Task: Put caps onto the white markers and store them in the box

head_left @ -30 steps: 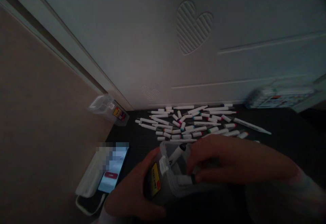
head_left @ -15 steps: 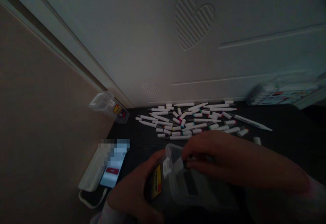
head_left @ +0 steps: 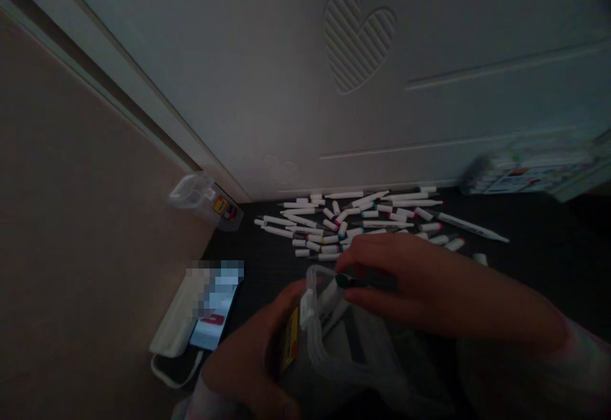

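Observation:
A clear plastic case (head_left: pixel 317 343) with a yellow label is tilted in front of me, its lid open. My left hand (head_left: pixel 258 350) is wrapped round its labelled side. At the case's mouth my right hand (head_left: pixel 401 273) pinches the dark green end of a white marker (head_left: pixel 329 293), whose body points into the case. Another white shape, which looks like a marker, lies just below it inside. Dim light hides much of the case's interior. Beyond my hands, many white markers (head_left: pixel 329 248) and loose caps lie scattered on the black tabletop (head_left: pixel 267 273).
A second clear case (head_left: pixel 205 200) with a yellow label stands at the left back edge. A lit phone (head_left: pixel 217 318) lies beside a white device (head_left: pixel 172 324) with a cable. At the right back is a packed clear bundle (head_left: pixel 529 172). A white panel rises behind the table.
My right hand has shifted slightly left and up at the case's mouth, with the marker's green end now showing. The case has tilted a little, and more white inside it is visible.

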A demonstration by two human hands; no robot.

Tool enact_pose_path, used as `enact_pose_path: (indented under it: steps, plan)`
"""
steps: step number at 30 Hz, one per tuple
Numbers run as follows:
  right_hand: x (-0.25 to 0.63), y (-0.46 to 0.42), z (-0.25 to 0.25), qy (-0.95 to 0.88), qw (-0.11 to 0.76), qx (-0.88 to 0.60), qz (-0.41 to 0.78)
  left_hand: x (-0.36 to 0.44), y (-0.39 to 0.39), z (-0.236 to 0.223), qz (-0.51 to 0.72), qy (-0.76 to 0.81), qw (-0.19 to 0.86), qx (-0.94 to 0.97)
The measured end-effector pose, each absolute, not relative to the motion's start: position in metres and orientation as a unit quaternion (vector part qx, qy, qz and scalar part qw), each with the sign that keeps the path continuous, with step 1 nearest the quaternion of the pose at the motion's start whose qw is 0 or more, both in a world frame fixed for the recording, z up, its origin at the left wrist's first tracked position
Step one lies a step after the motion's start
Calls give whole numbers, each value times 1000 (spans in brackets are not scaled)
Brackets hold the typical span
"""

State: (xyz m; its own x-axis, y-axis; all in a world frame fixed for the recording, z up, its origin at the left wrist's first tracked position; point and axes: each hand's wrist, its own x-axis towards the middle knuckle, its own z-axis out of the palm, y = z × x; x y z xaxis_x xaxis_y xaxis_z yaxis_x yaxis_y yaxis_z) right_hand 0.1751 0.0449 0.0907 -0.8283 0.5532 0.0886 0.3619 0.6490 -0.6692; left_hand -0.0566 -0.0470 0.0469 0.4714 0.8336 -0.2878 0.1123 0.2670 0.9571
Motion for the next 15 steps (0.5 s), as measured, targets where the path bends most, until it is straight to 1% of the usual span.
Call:
enact_pose_path:
  steps: [5, 8, 11, 15]
  plan:
    - [173, 45, 87, -896, 149, -273, 318, -54, -54, 52, 280, 488, 613, 554]
    - [174, 45, 87, -893, 155, -276, 320, -50, -59, 54, 260, 516, 595, 559]
    - [174, 44, 87, -895, 161, -267, 319, -48, -59, 57, 274, 523, 584, 557]
    - [173, 43, 86, -897, 164, -265, 314, -51, -54, 60, 268, 481, 620, 559]
